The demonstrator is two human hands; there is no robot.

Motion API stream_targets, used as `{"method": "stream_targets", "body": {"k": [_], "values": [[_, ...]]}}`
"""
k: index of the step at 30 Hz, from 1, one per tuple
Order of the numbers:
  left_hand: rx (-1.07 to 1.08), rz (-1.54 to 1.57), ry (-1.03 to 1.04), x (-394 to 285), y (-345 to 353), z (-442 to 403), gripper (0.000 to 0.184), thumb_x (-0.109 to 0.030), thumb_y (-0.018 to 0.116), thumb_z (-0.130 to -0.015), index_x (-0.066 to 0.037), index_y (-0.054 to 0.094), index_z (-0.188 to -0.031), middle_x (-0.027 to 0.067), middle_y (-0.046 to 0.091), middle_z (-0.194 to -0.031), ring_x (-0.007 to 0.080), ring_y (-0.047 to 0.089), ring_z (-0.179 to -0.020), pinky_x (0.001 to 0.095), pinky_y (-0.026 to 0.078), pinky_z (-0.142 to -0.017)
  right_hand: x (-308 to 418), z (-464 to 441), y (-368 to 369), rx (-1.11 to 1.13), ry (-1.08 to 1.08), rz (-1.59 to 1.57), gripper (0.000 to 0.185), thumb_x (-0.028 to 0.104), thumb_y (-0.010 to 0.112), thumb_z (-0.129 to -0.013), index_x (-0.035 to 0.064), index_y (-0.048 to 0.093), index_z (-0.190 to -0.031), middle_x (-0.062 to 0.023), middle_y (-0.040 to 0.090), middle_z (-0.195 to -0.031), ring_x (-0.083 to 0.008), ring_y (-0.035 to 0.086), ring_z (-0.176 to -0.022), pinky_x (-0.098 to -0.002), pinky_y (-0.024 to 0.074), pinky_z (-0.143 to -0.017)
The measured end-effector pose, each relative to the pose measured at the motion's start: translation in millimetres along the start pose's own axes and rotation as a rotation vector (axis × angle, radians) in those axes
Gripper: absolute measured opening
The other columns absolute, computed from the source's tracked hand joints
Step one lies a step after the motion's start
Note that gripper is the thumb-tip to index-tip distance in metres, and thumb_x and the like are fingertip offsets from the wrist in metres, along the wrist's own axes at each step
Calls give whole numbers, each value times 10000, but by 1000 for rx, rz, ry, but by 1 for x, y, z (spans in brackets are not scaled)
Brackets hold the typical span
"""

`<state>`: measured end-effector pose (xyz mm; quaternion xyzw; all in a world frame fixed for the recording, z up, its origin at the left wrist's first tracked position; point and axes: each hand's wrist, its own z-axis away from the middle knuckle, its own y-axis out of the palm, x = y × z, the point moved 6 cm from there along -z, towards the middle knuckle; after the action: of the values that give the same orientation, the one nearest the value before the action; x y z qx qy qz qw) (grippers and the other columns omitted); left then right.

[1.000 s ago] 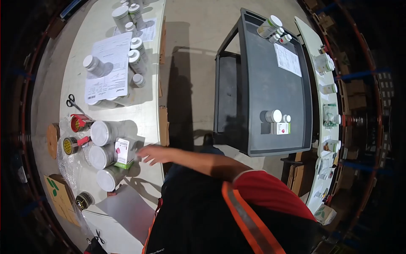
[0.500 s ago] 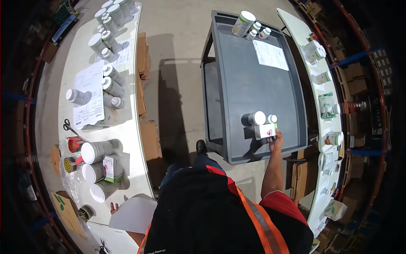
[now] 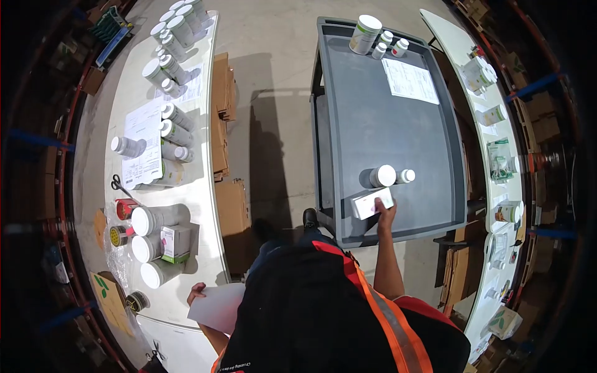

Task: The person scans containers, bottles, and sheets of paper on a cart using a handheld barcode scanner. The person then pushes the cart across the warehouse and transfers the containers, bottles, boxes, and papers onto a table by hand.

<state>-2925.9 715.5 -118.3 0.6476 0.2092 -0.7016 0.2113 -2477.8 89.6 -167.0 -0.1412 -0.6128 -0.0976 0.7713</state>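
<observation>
My right hand (image 3: 385, 214) grips a small white box (image 3: 372, 204) over the near end of the grey cart (image 3: 398, 133). Just beyond the box, a white-lidded tub (image 3: 382, 176) and a small bottle (image 3: 405, 176) stand on the cart. On the left, my left hand (image 3: 196, 293) holds a white sheet of paper (image 3: 217, 306) beside the table edge, fingers curled at its corner. Three large tubs (image 3: 149, 247) lie on the left table (image 3: 202, 248), and another white and green box (image 3: 175, 243) rests against them.
Scissors (image 3: 118, 183), tape dispensers (image 3: 126, 209) and a paper (image 3: 143, 149) with bottles are on the left table. At the cart's far end are a tub (image 3: 365, 35), small bottles and a printed sheet (image 3: 410, 80). Another table (image 3: 497, 155) stands at the right.
My right hand went from the left table to the cart, took hold of the box there and lifted and tilted it. My left hand and the paper shifted toward the table edge.
</observation>
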Motion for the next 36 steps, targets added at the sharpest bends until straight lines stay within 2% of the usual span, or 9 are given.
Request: {"method": "stream_targets", "body": {"k": [2,3,7,16,20,27,28,32,36], "values": [[-51,-3,-15,1,12,-6,222,-163,683,-855,-72,583,-679,165,672,-1134,285,633,-1081,451,470,-987,23,24,27,-6,-193,51,353,126,772,-807,-61,619,-1064,-80,644,-829,-147,618,-658,-289,497,-586],[-51,4,-20,1,18,-11,220,-157,682,-854,-71,583,-677,161,672,-1133,283,635,-1075,446,473,-981,14,33,38,99,-10,-94,422,124,767,-822,-51,568,-1151,-80,631,-851,-147,625,-679,-296,508,-619],[-35,64,-42,0,31,-26,187,-116,696,-820,-61,595,-672,157,674,-1128,271,633,-1057,431,475,-961,-2,37,39,17,13,-192,564,134,785,-831,-27,475,-1273,-87,621,-953,-142,603,-699,-296,510,-676],[20,40,-18,-4,44,-41,143,-123,723,-786,-58,630,-699,172,667,-1129,274,622,-1100,421,481,-954,-25,56,38,-181,63,-441,286,74,765,-815,-8,639,-1058,-51,650,-874,-161,626,-736,-303,520,-680],[-5,-51,-103,-11,37,-38,140,-156,749,-750,-67,646,-715,166,673,-1133,275,628,-1089,394,482,-966,-33,50,34,-1,142,-303,204,185,700,-878,-16,710,-907,-50,684,-921,-172,633,-839,-335,488,-786],[-65,-11,-93,-22,44,-40,112,-127,767,-733,-72,670,-727,140,688,-1119,259,632,-1082,384,495,-947,-23,35,37,135,172,-319,256,304,656,-903,67,656,-999,-36,646,-908,-194,611,-874,-344,405,-868],[-74,0,-95,-22,44,-37,113,-122,767,-734,-70,667,-722,135,687,-1122,256,632,-1082,386,496,-946,-41,20,26,235,173,-302,323,279,676,-888,37,652,-1101,-65,658,-973,-231,633,-889,-378,452,-858],[-147,-2,-128,-31,40,-21,119,-117,758,-737,-69,653,-707,128,678,-1132,252,624,-1094,387,484,-967,19,19,39,105,177,-298,488,196,689,-890,-47,575,-1297,-143,667,-1104,-291,676,-954,-438,557,-837],[-235,4,-120,-32,21,-5,118,-117,757,-722,-76,648,-704,126,675,-1131,250,616,-1103,379,473,-975,106,-1,65,205,-2,-202,450,152,625,-932,-116,538,-1282,-185,655,-1154,-291,674,-1022,-425,550,-909]]}}
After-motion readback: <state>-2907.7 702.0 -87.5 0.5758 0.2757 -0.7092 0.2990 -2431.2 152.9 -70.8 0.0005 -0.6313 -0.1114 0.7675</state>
